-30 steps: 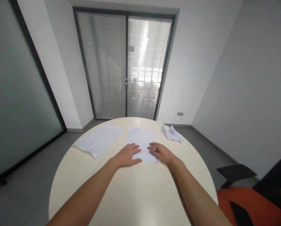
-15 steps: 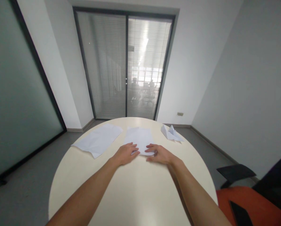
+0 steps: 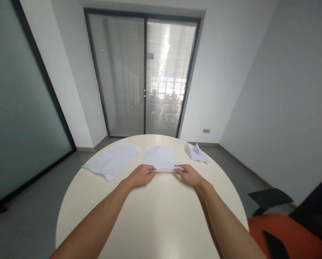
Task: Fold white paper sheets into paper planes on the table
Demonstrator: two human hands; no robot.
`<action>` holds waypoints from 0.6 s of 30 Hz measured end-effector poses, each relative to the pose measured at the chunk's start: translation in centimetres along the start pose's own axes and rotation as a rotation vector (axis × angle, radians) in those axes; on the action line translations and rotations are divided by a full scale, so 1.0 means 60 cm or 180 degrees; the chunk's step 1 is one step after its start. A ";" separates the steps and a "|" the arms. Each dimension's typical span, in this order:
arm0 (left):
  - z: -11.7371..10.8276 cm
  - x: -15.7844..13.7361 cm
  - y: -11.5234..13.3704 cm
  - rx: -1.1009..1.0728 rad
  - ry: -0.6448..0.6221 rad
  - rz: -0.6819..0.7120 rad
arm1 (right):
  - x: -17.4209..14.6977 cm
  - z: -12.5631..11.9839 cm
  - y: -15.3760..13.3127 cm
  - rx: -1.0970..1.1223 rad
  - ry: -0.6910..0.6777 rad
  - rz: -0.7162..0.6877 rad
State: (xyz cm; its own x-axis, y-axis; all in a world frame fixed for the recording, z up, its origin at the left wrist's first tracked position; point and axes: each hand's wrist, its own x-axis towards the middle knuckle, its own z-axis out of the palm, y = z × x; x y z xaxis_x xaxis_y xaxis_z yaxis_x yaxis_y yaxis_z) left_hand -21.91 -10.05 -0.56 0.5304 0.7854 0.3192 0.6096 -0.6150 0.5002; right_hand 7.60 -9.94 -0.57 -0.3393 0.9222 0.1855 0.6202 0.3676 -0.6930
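Note:
A white sheet of paper (image 3: 160,156) lies in front of me on the round cream table (image 3: 161,216). Its near edge is turned up into a narrow strip. My left hand (image 3: 142,175) pinches the left end of that edge, thumb and fingers closed on it. At the right end my right hand (image 3: 188,175) grips the same edge between thumb and fingers. The corners under the fingers are partly hidden.
To the left lies a larger, creased white sheet (image 3: 114,160). A folded paper shape (image 3: 197,154) stands at the back right. An orange chair (image 3: 282,233) with a black armrest (image 3: 271,197) is beside the table. Behind are glass doors with blinds (image 3: 145,75).
Both hands have moved slightly apart, from resting flat on the paper to gripping the two ends of its near edge. That edge is now turned up.

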 end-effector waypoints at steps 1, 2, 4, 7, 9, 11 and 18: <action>-0.001 0.001 -0.002 -0.0072 0.0049 -0.0096 | 0.000 -0.002 -0.001 0.0027 0.0035 -0.0006; -0.001 0.003 -0.004 -0.0117 0.0121 -0.0210 | 0.000 -0.003 -0.001 0.0040 0.0089 0.0016; 0.000 0.007 -0.009 -0.0127 0.0312 -0.0445 | 0.002 -0.006 0.001 0.0011 0.0245 0.0122; 0.002 0.012 -0.019 -0.0072 0.0579 -0.0667 | 0.006 -0.007 0.009 -0.0094 0.0538 0.0190; 0.005 0.014 -0.025 -0.0056 0.0689 -0.0705 | 0.008 -0.006 0.016 -0.0110 0.0660 0.0133; 0.007 0.016 -0.030 -0.0019 0.0780 -0.0740 | 0.010 -0.004 0.023 -0.0087 0.0712 0.0090; 0.014 0.016 -0.045 0.0120 0.0938 -0.0906 | 0.015 -0.001 0.040 -0.0004 0.0914 0.0174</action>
State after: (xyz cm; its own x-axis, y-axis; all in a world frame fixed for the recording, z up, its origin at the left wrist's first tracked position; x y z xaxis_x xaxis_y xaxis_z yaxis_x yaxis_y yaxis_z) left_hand -22.56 -7.68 -2.26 0.1495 0.9077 0.3920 0.7317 -0.3682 0.5736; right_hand 8.84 -8.22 -2.05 -0.0913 0.9368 0.3378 0.6330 0.3165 -0.7065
